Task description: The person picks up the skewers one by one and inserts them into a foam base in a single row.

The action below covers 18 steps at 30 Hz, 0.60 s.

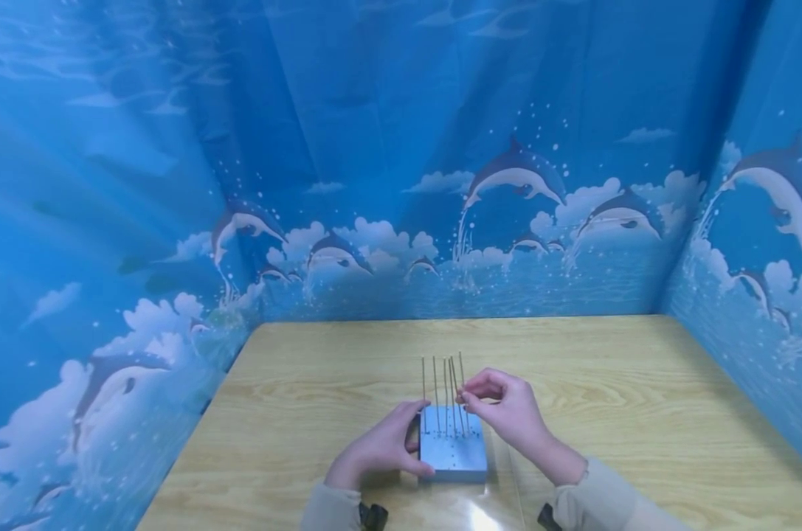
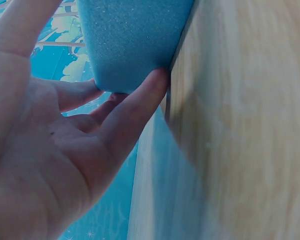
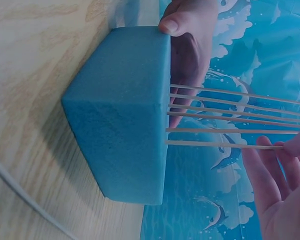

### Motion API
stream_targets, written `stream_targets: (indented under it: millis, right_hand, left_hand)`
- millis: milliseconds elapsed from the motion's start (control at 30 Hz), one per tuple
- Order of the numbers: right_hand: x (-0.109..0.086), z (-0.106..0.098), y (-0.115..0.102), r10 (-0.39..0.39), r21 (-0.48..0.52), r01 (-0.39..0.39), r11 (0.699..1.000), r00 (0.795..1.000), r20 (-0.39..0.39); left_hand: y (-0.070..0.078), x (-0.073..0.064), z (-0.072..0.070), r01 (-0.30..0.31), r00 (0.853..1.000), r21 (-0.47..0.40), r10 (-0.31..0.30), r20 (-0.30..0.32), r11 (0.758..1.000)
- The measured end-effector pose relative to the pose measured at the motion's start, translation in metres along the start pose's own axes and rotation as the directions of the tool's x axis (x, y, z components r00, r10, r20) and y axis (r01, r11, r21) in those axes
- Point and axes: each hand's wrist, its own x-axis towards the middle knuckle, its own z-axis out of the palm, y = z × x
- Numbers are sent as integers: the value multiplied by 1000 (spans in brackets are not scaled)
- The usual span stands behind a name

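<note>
A light-blue foam block (image 1: 454,456) lies on the table, and several thin wooden sticks (image 1: 435,391) stand roughly in a row in its top. My left hand (image 1: 387,441) holds the block from the left, thumb at the front corner and fingers round the far side. In the left wrist view its fingertips press against the block's foam side (image 2: 135,45). Between thumb and fingers, my right hand (image 1: 510,413) pinches the rightmost stick (image 3: 210,144) partway up. That stick's lower end meets the block's top face, as the right wrist view shows. Small dark holes dot the top.
The wood-grain table (image 1: 294,413) spreads around the block. Behind it and along both sides hangs a blue curtain (image 1: 387,147) printed with dolphins. A thin pale cord-like line (image 3: 25,195) crosses the table in the right wrist view.
</note>
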Motion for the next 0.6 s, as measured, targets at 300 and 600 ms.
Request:
stream_targets:
  millis: [300, 600]
  right_hand:
    - [0, 0, 3, -8, 3, 8, 1000, 1000, 5]
    - [-1, 1, 4, 9, 12, -9, 1000, 1000, -6]
  left_hand:
    - [0, -1, -1, -4, 1000, -4, 4, -3, 1000]
    - [2, -3, -1, -1, 1000, -9, 1, 0, 1000]
